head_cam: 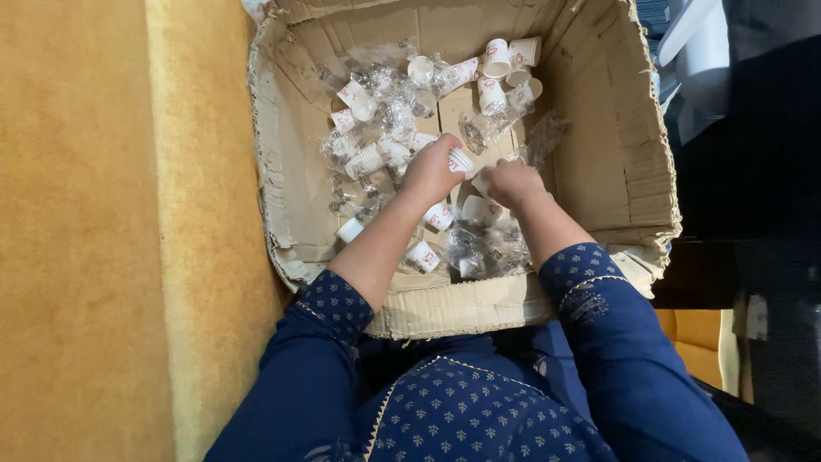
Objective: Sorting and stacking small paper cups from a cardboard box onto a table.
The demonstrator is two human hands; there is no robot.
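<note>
Both my hands reach down into a large worn cardboard box [616,162]. My left hand [430,173] grips a small white paper cup [462,160] with a red mark. Close beside it, my right hand [511,182] is closed around another white paper cup [481,181], mostly hidden by the fingers. Several more small white cups [498,58] lie scattered over the box floor among crumpled clear plastic wrappers [389,115]. Other cups [423,256] lie under my forearms.
A yellow-orange carpet [103,239] covers the floor to the left of the box. Dark furniture [753,171] stands to the right. My dark blue patterned sleeves and lap [462,402] fill the bottom of the view.
</note>
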